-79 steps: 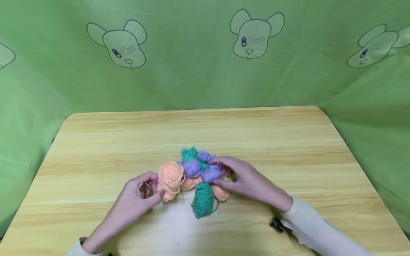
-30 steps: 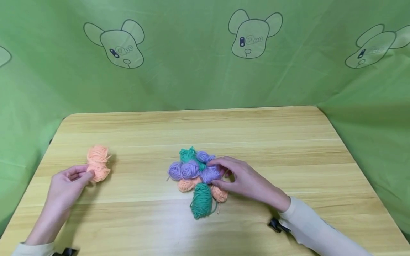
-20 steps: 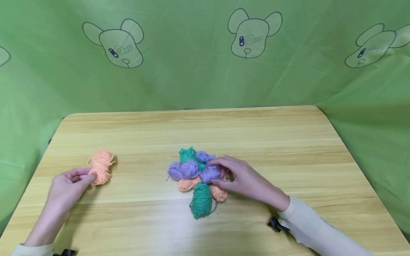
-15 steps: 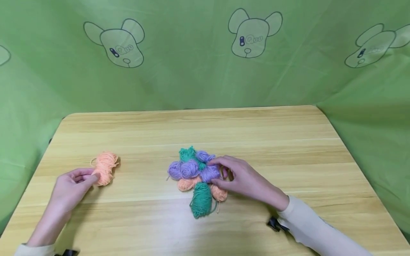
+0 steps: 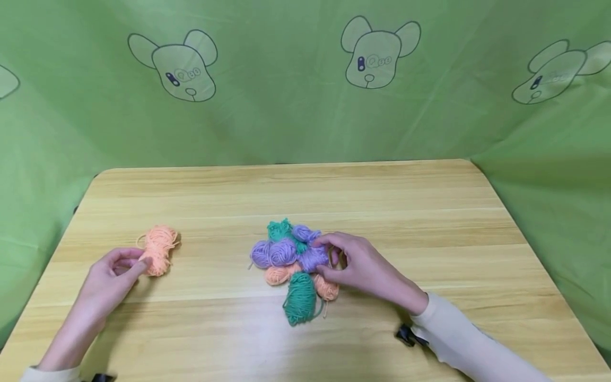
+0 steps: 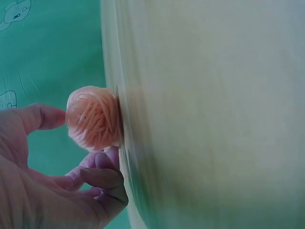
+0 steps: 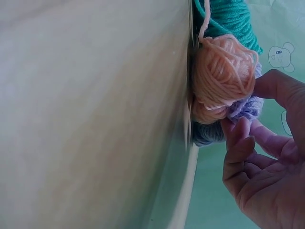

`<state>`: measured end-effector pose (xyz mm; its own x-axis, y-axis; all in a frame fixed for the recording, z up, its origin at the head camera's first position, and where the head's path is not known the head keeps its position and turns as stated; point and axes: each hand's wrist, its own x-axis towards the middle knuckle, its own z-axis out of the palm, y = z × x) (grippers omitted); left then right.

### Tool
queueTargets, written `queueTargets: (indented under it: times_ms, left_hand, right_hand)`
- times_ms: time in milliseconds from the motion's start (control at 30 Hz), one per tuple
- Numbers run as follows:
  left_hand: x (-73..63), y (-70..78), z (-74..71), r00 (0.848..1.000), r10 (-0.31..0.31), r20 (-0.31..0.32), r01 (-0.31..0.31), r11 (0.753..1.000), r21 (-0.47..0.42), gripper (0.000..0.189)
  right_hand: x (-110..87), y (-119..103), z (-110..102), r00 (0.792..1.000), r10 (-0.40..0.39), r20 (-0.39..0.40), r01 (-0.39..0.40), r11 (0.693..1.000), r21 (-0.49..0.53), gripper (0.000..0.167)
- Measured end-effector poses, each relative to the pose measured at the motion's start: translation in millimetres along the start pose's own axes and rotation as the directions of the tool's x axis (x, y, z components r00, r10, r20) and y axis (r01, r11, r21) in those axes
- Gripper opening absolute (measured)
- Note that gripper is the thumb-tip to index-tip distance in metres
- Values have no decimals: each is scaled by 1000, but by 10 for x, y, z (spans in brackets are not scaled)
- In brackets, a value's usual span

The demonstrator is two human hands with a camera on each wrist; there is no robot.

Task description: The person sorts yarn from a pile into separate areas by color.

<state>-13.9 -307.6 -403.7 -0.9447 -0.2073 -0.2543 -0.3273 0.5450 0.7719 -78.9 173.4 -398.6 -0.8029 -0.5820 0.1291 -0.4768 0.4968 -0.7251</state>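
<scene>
On the left of the table, a peach ball of yarn (image 5: 160, 249), narrowed at its middle, lies on the wood. My left hand (image 5: 107, 278) pinches its near end between thumb and fingers; the left wrist view shows the round end of the peach yarn (image 6: 94, 118) there. At the table's centre sits a cluster of yarn balls. My right hand (image 5: 365, 268) grips a purple yarn ball (image 5: 313, 259) on the cluster's right side. In the right wrist view a peach ball (image 7: 225, 71) partly hides the purple yarn (image 7: 248, 109).
Around the gripped ball lie two other purple balls (image 5: 282, 252) side by side, a small purple one (image 5: 304, 233), a green bundle (image 5: 279, 230), a green skein (image 5: 301, 298) in front and peach balls (image 5: 326, 287). Green cloth (image 5: 286, 122) hangs behind the wooden table (image 5: 215, 339).
My left hand has carried the peach yarn from the cluster to the left, then shifted it slightly right and nearer as it settled on the table. The right hand has stayed on the purple ball.
</scene>
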Motion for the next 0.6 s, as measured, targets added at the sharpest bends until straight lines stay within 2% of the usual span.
queueTargets:
  times_ms: [133,433,600]
  left_hand:
    - [-21,0,-3,1000,21,-19,-21,999,36,56]
    - [-89,35,-10,996,48,-79,-49,999,-10,54]
    - [-124,93,0,991,66,-118,-68,998,-9,51]
  right_hand:
    - [-7,-17,-3,1000,10,-17,-9,1000,5,41]
    - [-33,-57,-18,998,49,-49,-48,999,7,41]
    - [-33,-55,-30,997,42,-66,-41,999,10,40]
